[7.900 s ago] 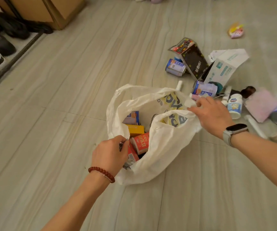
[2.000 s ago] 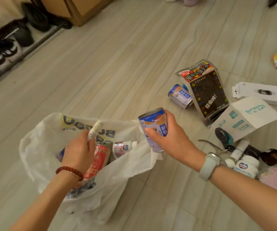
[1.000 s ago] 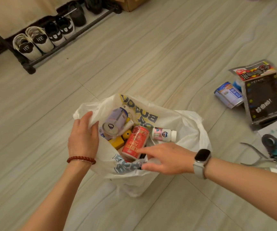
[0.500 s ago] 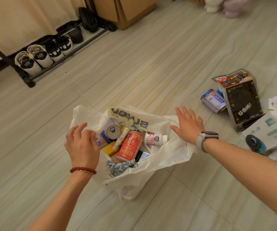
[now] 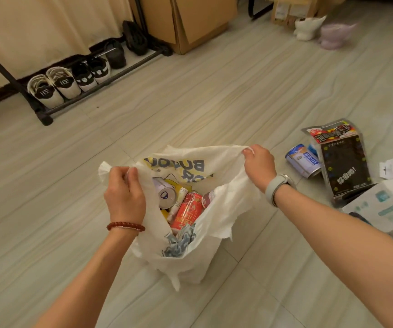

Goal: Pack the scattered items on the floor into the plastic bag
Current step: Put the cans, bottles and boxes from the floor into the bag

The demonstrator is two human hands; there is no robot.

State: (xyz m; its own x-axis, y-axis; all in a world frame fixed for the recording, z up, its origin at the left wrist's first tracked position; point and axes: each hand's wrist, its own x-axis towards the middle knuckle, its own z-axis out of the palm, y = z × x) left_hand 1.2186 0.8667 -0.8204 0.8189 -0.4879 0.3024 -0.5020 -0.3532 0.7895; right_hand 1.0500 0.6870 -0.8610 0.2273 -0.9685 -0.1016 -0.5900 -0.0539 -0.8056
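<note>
Two hands: both hold the plastic bag (image 5: 216,209), which stands on the floor (image 5: 190,102) in front of you, mouth up and pulled wide.
Left hand (image 5: 124,197): your fingers and thumb pinch the left edge of the bag's rim.
Bag material: thin, soft film, likely slippery; you take it best at the rim, as you do now, with bunched film rather than one layer, since a single layer could tear under the load.
Bag print: large dark letters on the inner far wall, seen reversed; you cannot read them surely.
Bag contents: a silver can (image 5: 166,195) with its end toward you, a slim white tube (image 5: 177,204), a red can (image 5: 188,209) with yellow writing too small to read; rigid and probably weighty together, so expect the bottom to sag when lifted.
Right hand (image 5: 259,166): your curled fingers grip the right edge of the rim and hold it up.
Blue-and-white can (image 5: 303,160): lies on its side on the floor just right of the bag; hard and smooth, likely to roll, so grasp it round the body. Its label is unreadable.
Black snack pouch (image 5: 342,159): lies beside the can with red and white Chinese characters on top; crinkly and light by the look, best taken by an edge.
White carton (image 5: 385,207): at the far right with teal marks, not legible; stiff card that may dent.
</note>
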